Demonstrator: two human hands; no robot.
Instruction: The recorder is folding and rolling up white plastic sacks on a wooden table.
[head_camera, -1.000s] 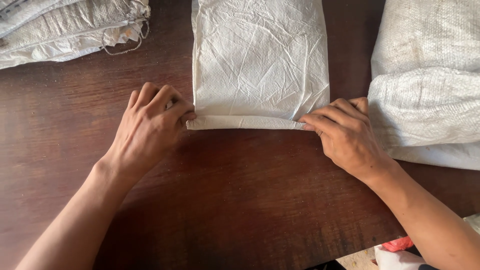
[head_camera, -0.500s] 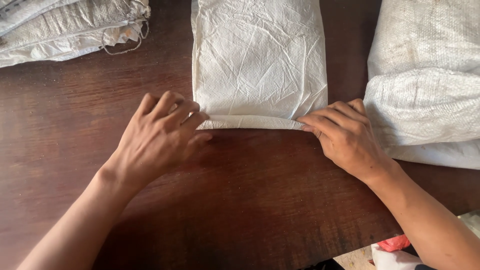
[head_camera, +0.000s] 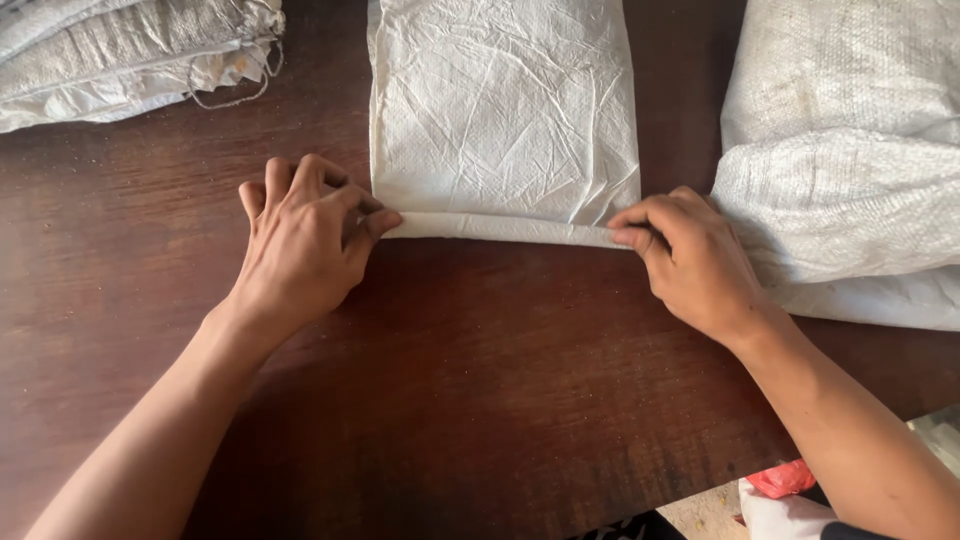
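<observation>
A white woven sack (head_camera: 505, 110) lies flat on the dark wooden tabletop (head_camera: 480, 380), running lengthwise away from the person, its top end cut off by the picture's upper edge. Its cloth is crinkled all over (fine creases fan across the middle). The near end is turned up into a narrow folded hem (head_camera: 500, 229), which lies straight across the sack's width.

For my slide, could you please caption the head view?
Both hands, left hand and right hand, pinch a white sack's folded hem.
</observation>
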